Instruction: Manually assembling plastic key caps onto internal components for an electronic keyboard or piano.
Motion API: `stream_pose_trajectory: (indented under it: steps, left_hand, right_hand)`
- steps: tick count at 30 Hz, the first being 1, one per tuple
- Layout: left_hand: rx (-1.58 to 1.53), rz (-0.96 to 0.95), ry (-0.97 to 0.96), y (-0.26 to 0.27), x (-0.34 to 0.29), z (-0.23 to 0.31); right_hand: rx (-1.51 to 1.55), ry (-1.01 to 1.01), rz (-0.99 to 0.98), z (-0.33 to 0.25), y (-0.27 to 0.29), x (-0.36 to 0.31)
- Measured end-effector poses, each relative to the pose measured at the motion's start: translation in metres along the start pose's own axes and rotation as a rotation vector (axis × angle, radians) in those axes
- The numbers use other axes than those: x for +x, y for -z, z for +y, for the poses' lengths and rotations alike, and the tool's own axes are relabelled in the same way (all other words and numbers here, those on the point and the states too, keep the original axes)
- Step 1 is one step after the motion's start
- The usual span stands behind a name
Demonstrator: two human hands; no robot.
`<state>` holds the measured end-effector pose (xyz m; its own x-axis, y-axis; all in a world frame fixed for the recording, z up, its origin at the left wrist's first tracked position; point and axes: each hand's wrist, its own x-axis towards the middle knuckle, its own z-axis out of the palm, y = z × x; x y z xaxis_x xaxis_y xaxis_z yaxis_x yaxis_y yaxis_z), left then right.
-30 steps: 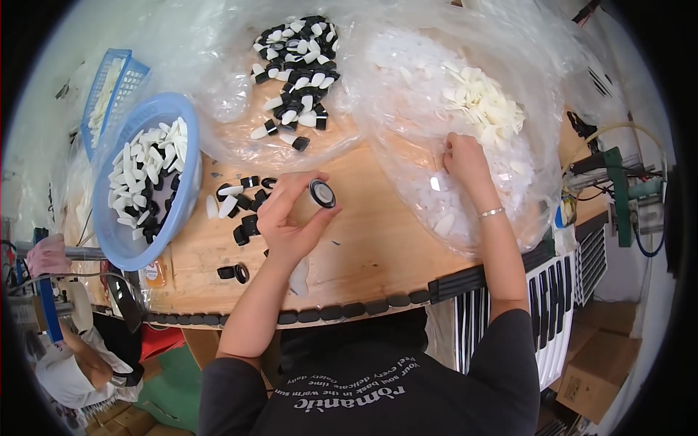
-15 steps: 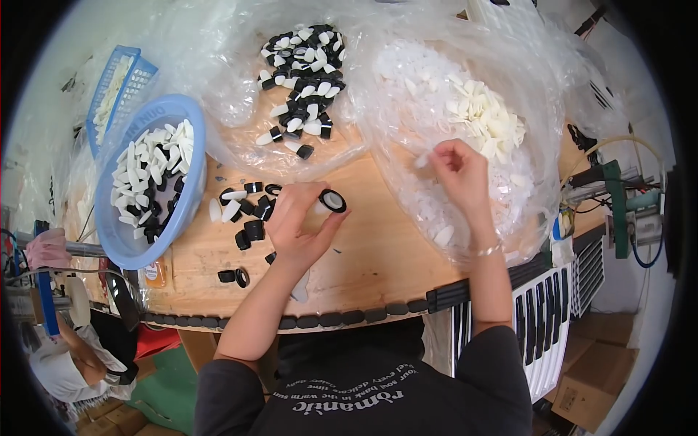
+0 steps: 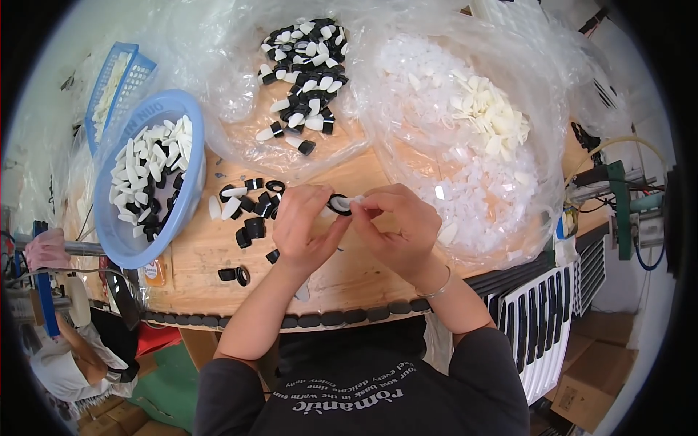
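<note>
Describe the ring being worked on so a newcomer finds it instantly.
Above the middle of the table, find the left hand and right hand close together. The black ring is in the left hand; the right pinches a pale piece at it. Unlike the black parts lying to its left, it is held up and shows white inside.

So the main piece is a short, round black cap (image 3: pixel 339 204) with a shiny rim and a whitish inside. It's up off the surface (image 3: pixel 356 280), pinched in the left fingers (image 3: pixel 335 230), its open face tipped up and toward the right. Right at that opening there's a little whitish, kinda see-through bit (image 3: pixel 356 201) in the right fingers (image 3: pixel 368 211). Can't really tell its full shape, fingers cover most of it.
</note>
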<state>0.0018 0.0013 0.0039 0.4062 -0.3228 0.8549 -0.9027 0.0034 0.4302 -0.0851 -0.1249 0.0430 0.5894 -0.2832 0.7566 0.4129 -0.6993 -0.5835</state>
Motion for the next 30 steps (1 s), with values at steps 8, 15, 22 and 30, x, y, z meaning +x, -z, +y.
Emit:
stream_pose_trajectory:
  steps: [8, 15, 22, 30]
  left_hand:
    - [0.025, 0.023, -0.034, 0.0004, -0.0033, -0.0043]
    - [0.074, 0.004, -0.084, 0.0021, -0.0024, -0.0049]
    - [0.067, 0.001, -0.099, 0.0014, -0.0003, -0.0018]
    - [0.025, 0.004, 0.019, 0.0074, 0.0041, -0.0034]
  right_hand:
    - [-0.073, 0.028, -0.067, -0.0010, -0.0010, -0.0046]
    - [-0.154, 0.051, -0.088, -0.0017, -0.0021, -0.0045]
    - [-0.142, 0.013, -0.043, -0.0064, -0.0080, -0.0094]
    - [0.026, 0.031, -0.201, -0.0010, 0.0017, -0.0018]
